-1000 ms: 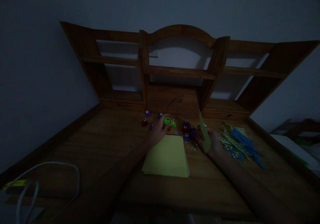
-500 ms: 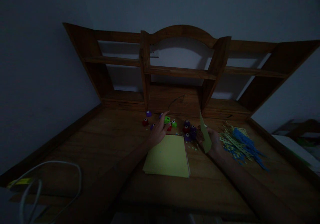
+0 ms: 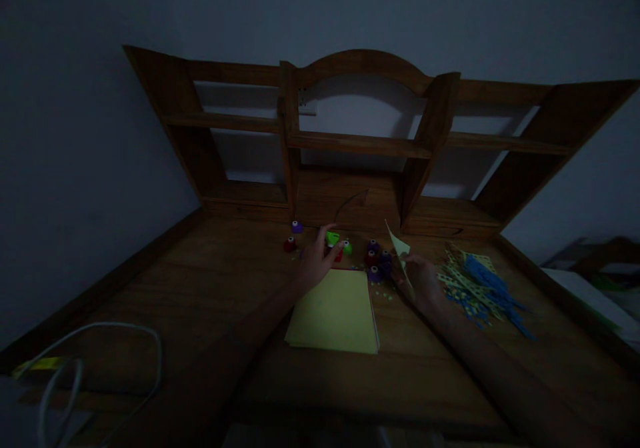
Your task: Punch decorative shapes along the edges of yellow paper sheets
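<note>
The scene is dim. My left hand [image 3: 317,259] reaches over the far edge of a yellow paper stack [image 3: 335,311], its fingers curled on a small green paper punch [image 3: 333,239]. My right hand [image 3: 419,276] is closed on a strip of pale green paper [image 3: 400,251] that stands tilted above the desk. Small punches in purple [image 3: 374,273], red [image 3: 289,245] and green [image 3: 347,247] lie scattered between the two hands.
A pile of blue and yellow punched paper strips [image 3: 477,283] lies right of my right hand. A wooden hutch with shelves [image 3: 360,143] stands at the back of the desk [image 3: 210,281]. A white cable [image 3: 100,355] loops at the near left.
My right hand has tipped the green paper strip leftward and lower. My left hand has stayed at the green punch, shifting only slightly.
</note>
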`<state>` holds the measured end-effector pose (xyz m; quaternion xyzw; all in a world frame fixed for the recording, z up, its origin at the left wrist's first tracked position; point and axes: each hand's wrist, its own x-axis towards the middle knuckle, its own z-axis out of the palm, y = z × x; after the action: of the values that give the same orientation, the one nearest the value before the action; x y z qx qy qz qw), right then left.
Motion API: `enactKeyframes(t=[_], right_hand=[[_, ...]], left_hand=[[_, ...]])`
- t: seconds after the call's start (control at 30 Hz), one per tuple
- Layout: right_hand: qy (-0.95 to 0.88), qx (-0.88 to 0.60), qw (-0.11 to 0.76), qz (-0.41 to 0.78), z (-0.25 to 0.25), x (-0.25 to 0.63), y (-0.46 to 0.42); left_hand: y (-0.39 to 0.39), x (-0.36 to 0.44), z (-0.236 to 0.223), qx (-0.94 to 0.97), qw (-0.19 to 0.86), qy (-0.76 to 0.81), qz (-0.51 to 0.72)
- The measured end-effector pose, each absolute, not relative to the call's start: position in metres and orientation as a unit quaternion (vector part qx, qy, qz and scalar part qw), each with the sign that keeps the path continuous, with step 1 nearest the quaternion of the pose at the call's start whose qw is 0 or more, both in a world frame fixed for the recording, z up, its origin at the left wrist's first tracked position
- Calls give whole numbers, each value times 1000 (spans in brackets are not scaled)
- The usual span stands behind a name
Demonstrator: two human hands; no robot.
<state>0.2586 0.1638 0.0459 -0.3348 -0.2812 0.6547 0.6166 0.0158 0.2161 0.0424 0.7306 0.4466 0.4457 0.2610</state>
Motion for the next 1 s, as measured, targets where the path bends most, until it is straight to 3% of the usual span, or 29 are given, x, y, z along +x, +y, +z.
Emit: enactKeyframes(t=[1.0], right_hand=[[-295, -372, 590, 653, 38, 259, 167]], left_hand=[[230, 13, 32, 744, 165, 442, 473]])
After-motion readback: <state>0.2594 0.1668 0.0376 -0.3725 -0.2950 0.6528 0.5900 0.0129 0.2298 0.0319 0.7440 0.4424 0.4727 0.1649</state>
